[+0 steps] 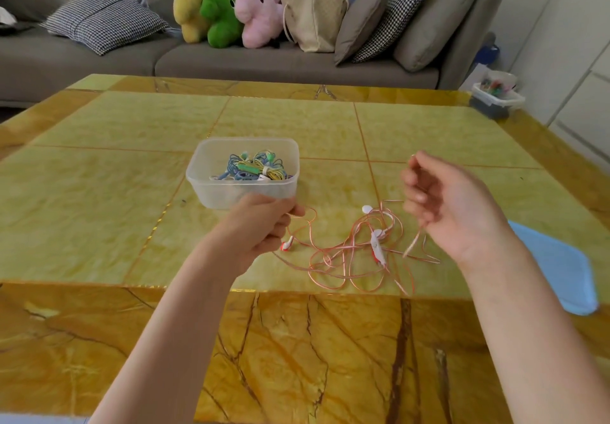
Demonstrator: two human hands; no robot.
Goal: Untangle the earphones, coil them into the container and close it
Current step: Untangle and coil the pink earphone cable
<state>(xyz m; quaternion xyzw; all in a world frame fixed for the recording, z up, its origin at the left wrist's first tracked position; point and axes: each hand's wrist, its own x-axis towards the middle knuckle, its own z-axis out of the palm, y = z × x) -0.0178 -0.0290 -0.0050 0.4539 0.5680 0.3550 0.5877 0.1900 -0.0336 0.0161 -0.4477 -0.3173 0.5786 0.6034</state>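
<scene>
From my seat I judge the job roughly midway. The container (242, 172) already holds a heap of blue, yellow and green earphone sets (254, 168), some of them bundled, while the pink earphones (359, 252) are out on the table (132, 192) in a loose snarl of loops, just right of the container and well short of coiled. What is left: free this cable, wind it, drop it in, then fit the lid. The pale blue sheet (558, 268) at the right edge of the table may be that lid, though it is half out of view and I cannot be sure.

My left hand (264, 222) is curled around one end of the pink cable, right beside the container's near wall, and a red-and-white earbud (287, 244) dangles just below its fingers. My right hand (442, 199) is raised with fingers curled, pinching a strand that runs up to its fingertips and hangs down past the wrist.

The tangle has no single heading yet. Its spread runs mostly left to right between my two hands, with the loops sagging toward the near table edge. The white inline remote (377, 246) sits in the middle of the snarl, its long axis running roughly away from me, tilted slightly left at the far end.
</scene>
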